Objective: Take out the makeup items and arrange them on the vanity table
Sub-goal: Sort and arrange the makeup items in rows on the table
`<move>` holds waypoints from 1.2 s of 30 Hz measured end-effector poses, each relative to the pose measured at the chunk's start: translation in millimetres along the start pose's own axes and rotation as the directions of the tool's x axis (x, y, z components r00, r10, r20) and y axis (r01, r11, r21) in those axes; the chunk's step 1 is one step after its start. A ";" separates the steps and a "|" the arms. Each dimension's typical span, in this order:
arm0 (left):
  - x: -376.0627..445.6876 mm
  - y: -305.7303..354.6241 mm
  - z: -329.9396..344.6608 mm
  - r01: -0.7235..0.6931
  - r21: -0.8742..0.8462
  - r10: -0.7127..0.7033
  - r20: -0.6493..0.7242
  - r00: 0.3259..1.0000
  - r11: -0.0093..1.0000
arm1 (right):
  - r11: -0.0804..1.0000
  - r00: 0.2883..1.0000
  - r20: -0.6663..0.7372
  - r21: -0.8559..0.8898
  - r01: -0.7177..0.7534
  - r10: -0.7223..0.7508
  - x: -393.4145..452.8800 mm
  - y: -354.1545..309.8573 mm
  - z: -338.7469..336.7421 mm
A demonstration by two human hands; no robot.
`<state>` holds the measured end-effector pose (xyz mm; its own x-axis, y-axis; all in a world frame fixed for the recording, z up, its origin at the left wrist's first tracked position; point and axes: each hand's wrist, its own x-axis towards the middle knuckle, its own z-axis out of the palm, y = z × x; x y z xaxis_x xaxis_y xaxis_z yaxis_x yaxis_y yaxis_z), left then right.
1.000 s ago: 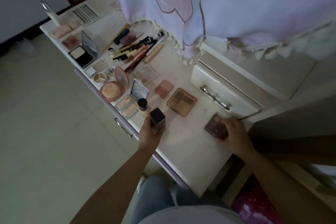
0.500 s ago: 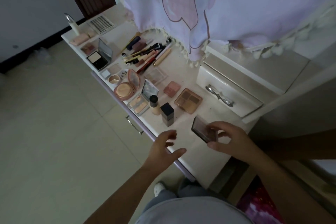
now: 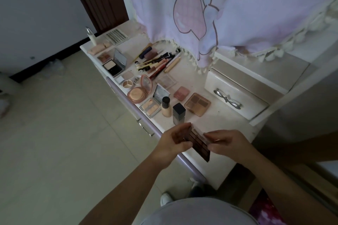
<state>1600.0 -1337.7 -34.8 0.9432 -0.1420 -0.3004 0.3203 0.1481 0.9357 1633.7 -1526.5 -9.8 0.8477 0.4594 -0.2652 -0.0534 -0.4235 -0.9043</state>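
The vanity table (image 3: pixel 215 126) runs away from the person, its far part draped by a pale cloth with a pink cartoon print (image 3: pixel 210 11) whose tasselled hem hides the back of the top. At the right sits a small cream drawer unit (image 3: pixel 236 95) with a bow-shaped handle; the drawer is closed, so nothing of its inside shows.

Most of the makeup lies open. A black compact (image 3: pixel 114 65) stands with its mirror lid up over a pale powder pan. A round pink compact (image 3: pixel 138 92) is open too, a peach pan below its lid. Beside it an open palette with a mirror (image 3: pixel 152 105) shows beige pans. A tan eyeshadow quad (image 3: pixel 197 104) shows four brown shades, and a small pink blush (image 3: pixel 181 93) lies just behind it. A loose pile of pencils and brushes (image 3: pixel 159 62) lies near the cloth hem; in the dim light I cannot tell the pieces apart.

Two bottles stand upright and side by side near the front edge: a beige foundation bottle (image 3: pixel 166 106) and a square dark-capped bottle (image 3: pixel 178 113).

Above the table's front edge, the dark eyeshadow palette (image 3: pixel 198 144) is held up by both hands. The left hand (image 3: pixel 173 142) curls its fingers round one end; the right hand (image 3: pixel 226 142) pinches the clear lid at the other side. Fingers cover part of the pans.
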 end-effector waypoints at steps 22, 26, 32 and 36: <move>42.5 -65.6 -2.7 0.426 -0.230 -0.483 -0.484 0.730 0.875 | 0.735 0.826 0.101 0.408 -0.542 0.554 63.7 55.2 20.0; 50.2 -67.3 -9.5 0.476 -0.099 -0.447 -0.550 0.706 0.874 | 0.759 0.840 0.087 0.386 -0.524 0.536 74.1 56.4 14.3; 52.3 -74.7 -9.0 0.536 0.069 -0.402 -0.584 0.706 0.841 | 0.901 0.899 -0.051 0.015 -0.434 0.434 88.9 59.4 0.4; 53.9 -80.3 -10.0 0.535 0.102 -0.378 -0.597 0.707 0.839 | 0.884 0.982 -0.152 -0.437 -0.166 0.109 117.9 60.1 -13.9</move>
<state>1626.0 -1347.4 -128.0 0.5987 0.4280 -0.6771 0.7641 -0.0516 0.6431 1737.8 -1508.6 -90.8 0.9070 0.2866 -0.3084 0.0428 -0.7916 -0.6096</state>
